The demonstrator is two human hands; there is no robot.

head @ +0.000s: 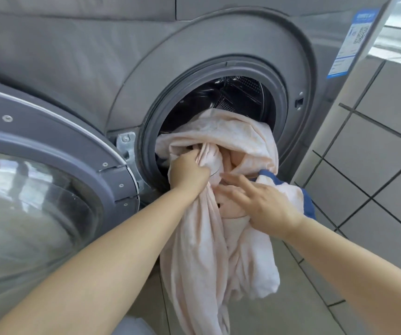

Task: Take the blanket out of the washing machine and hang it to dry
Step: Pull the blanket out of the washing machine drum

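Observation:
A pale pink blanket (218, 250) with a blue edge hangs half out of the grey washing machine (93, 59), trailing from the drum opening (228, 97) down toward the floor. My left hand (188, 171) is closed around a bunched fold of it at the lower rim of the opening. Just to the right and lower, my right hand (262, 204) lies on the blanket with fingers spread, its palm and thumb pressed into the cloth. The blanket's upper part still rests inside the drum.
The round glass door (37, 189) stands swung open at the left, close beside my left forearm. A tiled wall (376, 153) runs along the right, and a tiled floor (291, 298) lies below. A blue label (354, 42) sits on the machine's right corner.

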